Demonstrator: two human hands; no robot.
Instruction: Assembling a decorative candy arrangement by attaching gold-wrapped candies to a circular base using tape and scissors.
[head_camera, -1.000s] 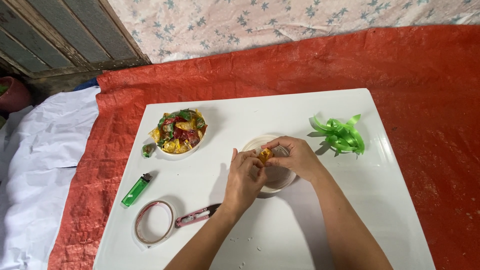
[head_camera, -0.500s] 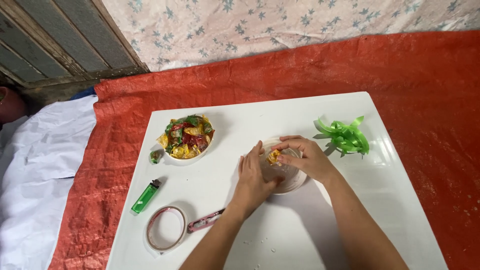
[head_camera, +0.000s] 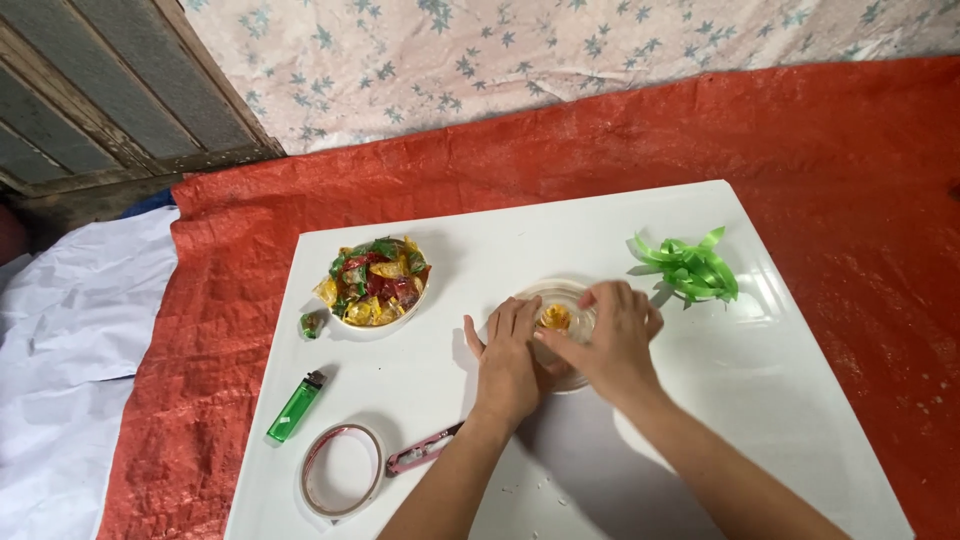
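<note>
two bare forearms, left hand (head_camera: 508, 360) and right hand (head_camera: 612, 340), no sleeves, rings or watch

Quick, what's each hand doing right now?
Left hand: open, flat against the clear round dish.
Right hand: fingers curled over the dish; grip cannot be told.

Bright, even light, soft shadows beneath the forearms, sharp focus throughout.

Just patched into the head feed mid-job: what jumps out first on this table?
Both hands meet at the table's middle: the left hand and right hand cover a clear round container holding something yellow. Left of them sits a bowl of bright wrapped candies; to the right lies a green ribbon bundle.
</note>
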